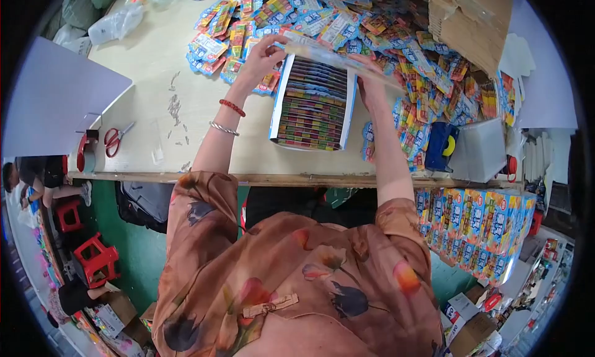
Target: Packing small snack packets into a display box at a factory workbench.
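"The hands?"
"Left hand (260, 62) half-curled at the left end of a pale, blurred flap (325, 56); right hand (370, 90) partly behind it. I can't tell either's grip."
"Below?"
"Open blue-and-white rectangular carton (280, 111) on the pale tabletop (149, 66), packed with colourful flat packets (313, 104)."
"Beyond?"
"Loose packets (339, 30), heaped."

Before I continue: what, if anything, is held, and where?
A pale flat piece: left grip on its left end, right grip toward its right, contact blurred.
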`<state>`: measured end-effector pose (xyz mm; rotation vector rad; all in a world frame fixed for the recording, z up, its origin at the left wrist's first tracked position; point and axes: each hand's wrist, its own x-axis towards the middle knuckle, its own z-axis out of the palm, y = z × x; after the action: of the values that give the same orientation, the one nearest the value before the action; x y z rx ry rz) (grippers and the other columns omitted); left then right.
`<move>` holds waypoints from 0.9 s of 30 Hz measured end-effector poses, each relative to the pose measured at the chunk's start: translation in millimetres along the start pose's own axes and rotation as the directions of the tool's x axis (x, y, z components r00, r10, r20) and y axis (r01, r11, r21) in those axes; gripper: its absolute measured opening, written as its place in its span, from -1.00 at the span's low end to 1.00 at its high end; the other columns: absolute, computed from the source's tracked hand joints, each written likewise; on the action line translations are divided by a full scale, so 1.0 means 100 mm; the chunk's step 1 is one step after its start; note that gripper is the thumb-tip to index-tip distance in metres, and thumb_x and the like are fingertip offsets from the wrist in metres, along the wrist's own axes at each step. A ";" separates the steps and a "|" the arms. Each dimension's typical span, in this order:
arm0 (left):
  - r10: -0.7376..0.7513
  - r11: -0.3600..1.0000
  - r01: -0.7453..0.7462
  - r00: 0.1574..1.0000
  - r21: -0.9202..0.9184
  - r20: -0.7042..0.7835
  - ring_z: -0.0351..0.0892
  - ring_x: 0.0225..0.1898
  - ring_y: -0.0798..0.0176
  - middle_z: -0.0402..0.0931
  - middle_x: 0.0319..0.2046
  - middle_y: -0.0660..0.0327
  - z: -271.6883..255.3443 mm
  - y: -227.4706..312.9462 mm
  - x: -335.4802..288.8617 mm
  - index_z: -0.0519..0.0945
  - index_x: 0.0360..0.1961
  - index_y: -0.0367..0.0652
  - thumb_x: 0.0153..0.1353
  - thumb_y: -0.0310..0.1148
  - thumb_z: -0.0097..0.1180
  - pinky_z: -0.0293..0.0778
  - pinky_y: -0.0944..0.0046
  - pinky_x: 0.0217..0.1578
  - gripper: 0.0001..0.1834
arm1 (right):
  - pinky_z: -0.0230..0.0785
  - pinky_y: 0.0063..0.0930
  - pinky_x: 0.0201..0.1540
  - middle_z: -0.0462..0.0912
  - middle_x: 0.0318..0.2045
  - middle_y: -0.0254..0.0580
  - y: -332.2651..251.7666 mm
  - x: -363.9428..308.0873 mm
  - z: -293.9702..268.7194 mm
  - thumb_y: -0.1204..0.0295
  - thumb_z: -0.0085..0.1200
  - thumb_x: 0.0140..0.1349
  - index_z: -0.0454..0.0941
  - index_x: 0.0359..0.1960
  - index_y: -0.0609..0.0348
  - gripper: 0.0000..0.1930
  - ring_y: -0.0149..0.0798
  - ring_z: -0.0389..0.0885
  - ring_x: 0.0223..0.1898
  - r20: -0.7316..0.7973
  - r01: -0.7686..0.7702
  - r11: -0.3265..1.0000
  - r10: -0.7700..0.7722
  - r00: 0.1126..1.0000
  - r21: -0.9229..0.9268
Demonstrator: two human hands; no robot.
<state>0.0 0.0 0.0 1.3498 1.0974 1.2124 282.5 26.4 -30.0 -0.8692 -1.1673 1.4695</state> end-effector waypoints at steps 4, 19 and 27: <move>0.009 1.000 -0.007 0.998 -0.025 0.068 0.41 -0.38 0.57 0.50 -0.42 0.39 0.08 0.22 -0.03 0.54 -0.04 -0.08 0.16 -0.46 0.18 0.35 0.50 -0.27 -0.69 | 0.35 -0.45 0.09 0.57 -0.07 -0.24 -0.12 0.05 -0.02 0.57 0.12 0.13 0.62 -0.13 0.21 -0.76 -0.32 0.54 -0.04 0.068 0.076 0.996 -0.079 0.995 0.045; -0.060 0.998 0.057 0.996 0.036 0.072 0.37 -0.19 0.39 0.29 -0.13 0.23 -0.02 0.28 -0.59 0.57 0.06 -0.13 0.32 -0.32 -0.12 0.36 0.37 -0.12 -0.64 | 0.23 -0.36 0.10 0.43 0.08 -0.17 -0.57 -1.11 0.18 0.64 -0.05 0.08 0.61 -0.01 -0.07 -0.56 -0.14 0.33 0.07 0.253 0.363 0.517 -0.273 0.928 -0.775; -0.161 0.923 0.058 0.956 0.382 0.245 0.35 -0.46 0.45 0.40 -0.39 0.30 0.20 0.96 -1.47 0.36 0.28 0.01 0.00 -0.61 0.27 0.40 0.38 -0.33 -0.24 | 0.43 -0.51 -0.20 0.48 0.12 -0.10 -0.77 -1.78 0.63 0.58 0.17 0.10 0.26 0.30 0.06 -0.33 -0.38 0.58 -0.14 0.064 -0.117 0.969 0.134 0.989 -0.219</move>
<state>7.4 -158.7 78.2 1.6601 1.2229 0.7276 283.4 -161.0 51.5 -1.0578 -1.3687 1.5097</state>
